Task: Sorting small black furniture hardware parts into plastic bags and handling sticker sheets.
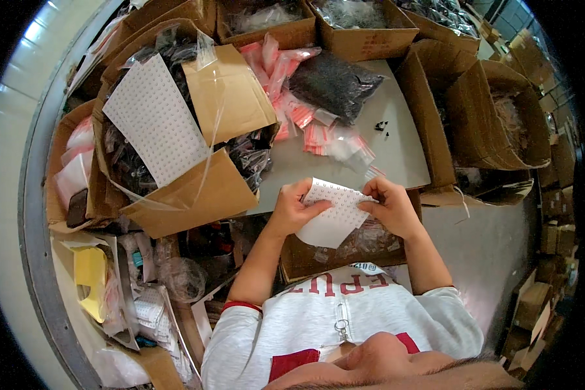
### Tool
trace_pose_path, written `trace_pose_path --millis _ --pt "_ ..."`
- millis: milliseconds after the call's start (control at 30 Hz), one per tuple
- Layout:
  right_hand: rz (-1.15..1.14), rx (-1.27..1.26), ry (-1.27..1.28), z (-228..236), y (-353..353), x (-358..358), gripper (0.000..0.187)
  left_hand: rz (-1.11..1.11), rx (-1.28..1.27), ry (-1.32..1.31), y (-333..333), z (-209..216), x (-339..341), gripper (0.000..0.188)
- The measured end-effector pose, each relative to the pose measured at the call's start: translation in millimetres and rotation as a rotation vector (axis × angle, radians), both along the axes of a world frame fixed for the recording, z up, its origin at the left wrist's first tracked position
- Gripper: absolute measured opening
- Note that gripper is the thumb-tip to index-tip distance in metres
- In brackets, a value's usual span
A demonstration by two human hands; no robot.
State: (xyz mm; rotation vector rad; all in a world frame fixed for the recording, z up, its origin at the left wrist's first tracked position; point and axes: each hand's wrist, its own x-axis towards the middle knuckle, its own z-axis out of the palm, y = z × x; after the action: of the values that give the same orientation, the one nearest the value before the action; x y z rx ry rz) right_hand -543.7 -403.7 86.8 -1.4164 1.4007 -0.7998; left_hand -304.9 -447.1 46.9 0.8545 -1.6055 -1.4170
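Observation:
Between my two hands is a white sheet [337,218] printed with rows of small marks, like a label sheet; it bends downward at its lower end. My left hand [297,208] pinches its left edge, thumb on top. At the upper right corner, my right hand [391,207] grips it between thumb and fingers. Below the sheet stands an open cardboard box [292,257] with small clear bags [377,237] inside. A larger sheet [156,120] with similar rows rests on an open carton [195,208] of dark bagged items at the left.
On the grey table [286,166] lie clear zip bags [335,140] with red edges, a bag of black pieces [335,84] and several loose black parts [381,126]. Cartons [370,42] line the far side; more boxes [429,97] stand right. A yellow piece [90,279] sits lower left.

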Motion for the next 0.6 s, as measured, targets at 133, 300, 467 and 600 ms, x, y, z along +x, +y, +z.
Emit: trace_pose_path --millis 133,300,467,600 --pt "0.012 -0.109 0.160 8 -1 2 0.017 0.030 -0.138 -0.057 -1 -8 1 0.017" --pt "0.008 -0.352 0.332 7 -4 8 0.014 0.032 -0.148 -0.047 -1 -10 1 0.013" --pt "0.067 -0.352 0.377 9 -7 7 0.016 0.020 -0.165 -0.054 -1 -9 2 0.014" --pt "0.100 -0.318 0.351 10 -9 3 0.019 0.018 -0.162 -0.032 -1 -4 0 0.014"
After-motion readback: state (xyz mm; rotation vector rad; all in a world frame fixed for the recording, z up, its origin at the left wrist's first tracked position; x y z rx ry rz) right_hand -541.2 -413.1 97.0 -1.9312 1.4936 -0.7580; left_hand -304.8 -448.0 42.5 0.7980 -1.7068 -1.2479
